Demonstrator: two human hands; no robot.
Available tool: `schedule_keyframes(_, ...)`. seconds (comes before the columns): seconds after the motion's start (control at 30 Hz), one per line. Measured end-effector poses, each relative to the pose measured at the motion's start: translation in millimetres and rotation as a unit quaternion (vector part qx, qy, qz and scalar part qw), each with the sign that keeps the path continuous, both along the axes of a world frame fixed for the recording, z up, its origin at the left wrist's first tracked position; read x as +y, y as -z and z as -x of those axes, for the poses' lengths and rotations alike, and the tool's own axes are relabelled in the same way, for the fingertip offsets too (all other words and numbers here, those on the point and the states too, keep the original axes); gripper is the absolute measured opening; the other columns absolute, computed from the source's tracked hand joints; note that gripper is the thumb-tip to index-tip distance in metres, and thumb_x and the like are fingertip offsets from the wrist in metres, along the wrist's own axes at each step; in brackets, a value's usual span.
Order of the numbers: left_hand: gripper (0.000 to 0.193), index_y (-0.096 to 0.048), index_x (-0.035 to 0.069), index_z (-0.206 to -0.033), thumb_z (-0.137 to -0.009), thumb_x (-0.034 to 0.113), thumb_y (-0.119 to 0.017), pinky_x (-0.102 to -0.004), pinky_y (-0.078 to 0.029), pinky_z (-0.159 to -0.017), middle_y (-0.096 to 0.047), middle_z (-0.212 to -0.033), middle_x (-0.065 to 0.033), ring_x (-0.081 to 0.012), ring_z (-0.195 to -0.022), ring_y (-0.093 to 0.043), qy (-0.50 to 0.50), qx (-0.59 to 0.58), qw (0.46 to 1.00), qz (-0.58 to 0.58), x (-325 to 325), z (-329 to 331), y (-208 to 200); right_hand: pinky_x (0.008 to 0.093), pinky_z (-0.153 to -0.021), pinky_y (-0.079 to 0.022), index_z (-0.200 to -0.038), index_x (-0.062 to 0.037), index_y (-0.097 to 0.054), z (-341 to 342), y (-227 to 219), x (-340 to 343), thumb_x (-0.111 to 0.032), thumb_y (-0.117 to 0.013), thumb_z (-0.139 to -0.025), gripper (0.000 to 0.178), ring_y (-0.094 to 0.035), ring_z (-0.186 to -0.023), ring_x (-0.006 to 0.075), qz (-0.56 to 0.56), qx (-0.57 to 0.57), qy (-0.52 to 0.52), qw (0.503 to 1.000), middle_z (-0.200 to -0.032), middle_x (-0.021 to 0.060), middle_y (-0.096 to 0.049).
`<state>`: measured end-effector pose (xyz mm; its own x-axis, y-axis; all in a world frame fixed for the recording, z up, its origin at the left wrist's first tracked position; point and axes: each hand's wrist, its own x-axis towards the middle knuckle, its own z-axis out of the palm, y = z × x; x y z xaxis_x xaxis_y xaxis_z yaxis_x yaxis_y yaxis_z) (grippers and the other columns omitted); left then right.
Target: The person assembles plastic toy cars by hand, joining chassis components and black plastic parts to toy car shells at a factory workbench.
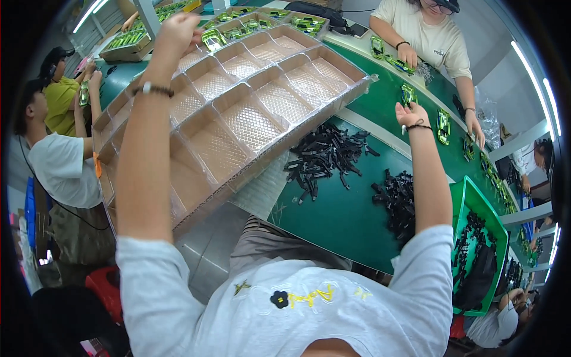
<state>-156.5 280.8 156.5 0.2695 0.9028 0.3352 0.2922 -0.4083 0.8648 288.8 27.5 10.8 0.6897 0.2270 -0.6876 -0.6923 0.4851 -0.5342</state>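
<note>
My left hand [177, 37] is raised over the far left side of a large partitioned tray [262, 128] of cardboard and clear plastic. Its fingers are curled, and whatever they may hold is hidden. Beside its fingertips a bright green car-shaped toy [213, 40] lies in a compartment. Over the green conveyor belt, my right hand [413, 114] has its fingers closed at the near end of another green car-shaped toy [408, 94]. The tray's nearer compartments hold only textured clear liners; several far ones contain green toys [257, 25].
Black plastic parts lie in two piles, one [330, 156] beside the tray and another [397, 202] under my right forearm. A green bin [502, 238] with black parts stands at right. Across the belt, a co-worker [431, 35] reaches toward more toys [443, 126]. Others work at left.
</note>
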Motion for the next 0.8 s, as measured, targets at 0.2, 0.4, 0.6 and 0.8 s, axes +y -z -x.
schedule_keyframes(0.2, 0.042, -0.063, 0.011, -0.110, -0.090, 0.040, -0.042, -0.0395, -0.044, -0.090, -0.060, -0.116, -0.0172, -0.0342, -0.108, -0.056, 0.028, 0.351, 0.931, -0.092, 120.5, -36.1, 78.5, 0.0307, -0.072, -0.053, -0.096, -0.0022, -0.057, 129.9, -74.0, -123.8, -0.018, -0.052, -0.094, 0.017, -0.062, -0.078, 0.0167, -0.222, -0.158, -0.257, 0.927, -0.093, 0.0085, -0.064)
schedule_keyframes(0.4, 0.065, -0.045, 0.010, -0.135, -0.091, 0.057, -0.030, -0.0408, -0.032, -0.105, -0.045, -0.136, -0.0209, -0.0351, -0.125, -0.043, 0.076, 0.608, 0.783, -0.106, 219.8, -19.8, 101.7, 0.0237, -0.065, -0.049, -0.095, -0.0011, -0.061, 259.4, -56.4, -219.9, -0.016, -0.053, -0.093, 0.017, -0.061, -0.070, 0.0114, -0.021, -0.458, -0.177, 0.871, -0.086, 0.0087, -0.066)
schedule_keyframes(0.6, 0.033, -0.066, 0.000, -0.098, -0.085, 0.027, -0.052, -0.0422, -0.052, -0.074, -0.065, -0.102, -0.0205, -0.0322, -0.097, -0.064, -0.057, 0.599, 0.797, 0.057, 239.6, -79.8, 94.5, 0.0216, -0.069, -0.048, -0.097, 0.0008, -0.062, 273.5, -33.7, -265.6, -0.009, -0.058, -0.090, 0.013, -0.062, -0.080, 0.0106, 0.166, -0.447, -0.161, 0.864, -0.087, 0.0067, -0.065)
schedule_keyframes(0.8, 0.054, -0.030, 0.026, -0.136, -0.086, 0.023, -0.052, -0.0486, -0.045, -0.087, -0.057, -0.117, -0.0253, -0.0425, -0.108, -0.055, -0.158, 0.398, 0.886, -0.180, 210.6, -115.8, 78.6, 0.0270, -0.068, -0.049, -0.097, -0.0013, -0.063, 239.4, -12.1, -242.8, -0.006, -0.058, -0.084, 0.016, -0.063, -0.075, 0.0193, 0.385, -0.590, -0.321, 0.634, -0.082, 0.0092, -0.066)
